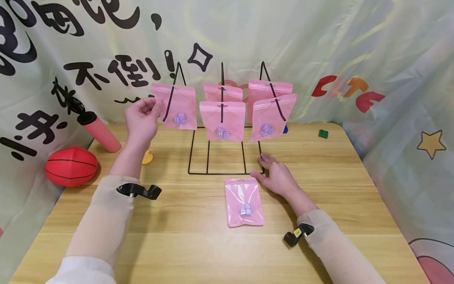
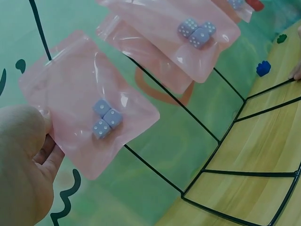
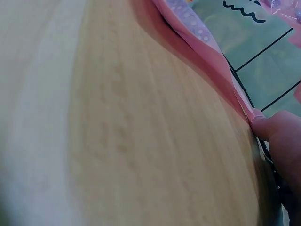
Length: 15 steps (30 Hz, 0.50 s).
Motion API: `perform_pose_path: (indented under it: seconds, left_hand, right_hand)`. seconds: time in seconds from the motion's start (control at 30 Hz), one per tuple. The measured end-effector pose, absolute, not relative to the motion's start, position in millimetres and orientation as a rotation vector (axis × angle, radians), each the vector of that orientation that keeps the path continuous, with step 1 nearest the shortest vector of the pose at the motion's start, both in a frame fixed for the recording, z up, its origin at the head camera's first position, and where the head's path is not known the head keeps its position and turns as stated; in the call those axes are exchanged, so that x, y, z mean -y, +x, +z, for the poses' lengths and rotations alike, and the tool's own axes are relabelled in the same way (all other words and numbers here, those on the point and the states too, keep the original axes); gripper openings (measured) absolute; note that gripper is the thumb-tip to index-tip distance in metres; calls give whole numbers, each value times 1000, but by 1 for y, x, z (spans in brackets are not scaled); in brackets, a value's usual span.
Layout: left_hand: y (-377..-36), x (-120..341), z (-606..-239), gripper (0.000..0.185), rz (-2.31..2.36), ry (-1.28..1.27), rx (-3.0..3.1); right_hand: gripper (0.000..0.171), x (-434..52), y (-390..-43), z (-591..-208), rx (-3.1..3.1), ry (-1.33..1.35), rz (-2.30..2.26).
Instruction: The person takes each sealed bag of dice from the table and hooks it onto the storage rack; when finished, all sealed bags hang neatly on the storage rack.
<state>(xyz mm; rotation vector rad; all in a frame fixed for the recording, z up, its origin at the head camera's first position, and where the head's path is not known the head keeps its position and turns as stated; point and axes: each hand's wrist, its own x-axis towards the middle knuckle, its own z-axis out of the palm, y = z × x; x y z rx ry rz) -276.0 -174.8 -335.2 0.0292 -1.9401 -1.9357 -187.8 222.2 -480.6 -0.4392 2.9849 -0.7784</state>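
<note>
A black wire rack stands at the back of the wooden table with several pink zip bags hung on its hooks, each holding small lilac dice. My left hand is raised and pinches the left edge of the leftmost hanging bag. The left wrist view shows this bag with three dice and my left hand on its edge. One more pink bag lies flat in front of the rack. My right hand rests flat by the rack's front right corner, its thumb touching that bag's corner.
A red ball and a pink cylinder with a black cap lie at the table's left edge. A small yellow duck sits behind my left forearm. A green brick and a blue brick lie at the back right. Printed cloth walls enclose the table.
</note>
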Motion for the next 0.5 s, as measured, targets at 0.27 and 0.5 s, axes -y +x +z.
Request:
perform_pose_path:
  seconds: [0.27, 0.5]
  left_hand:
    - [-279, 172, -336, 9, -1931, 32, 1917]
    - [-278, 172, -335, 8, -1938, 45, 1914]
  right_hand:
    - [74, -222, -187, -480, -2976, -426, -793]
    - [74, -222, -188, -480, -2976, -422, -791]
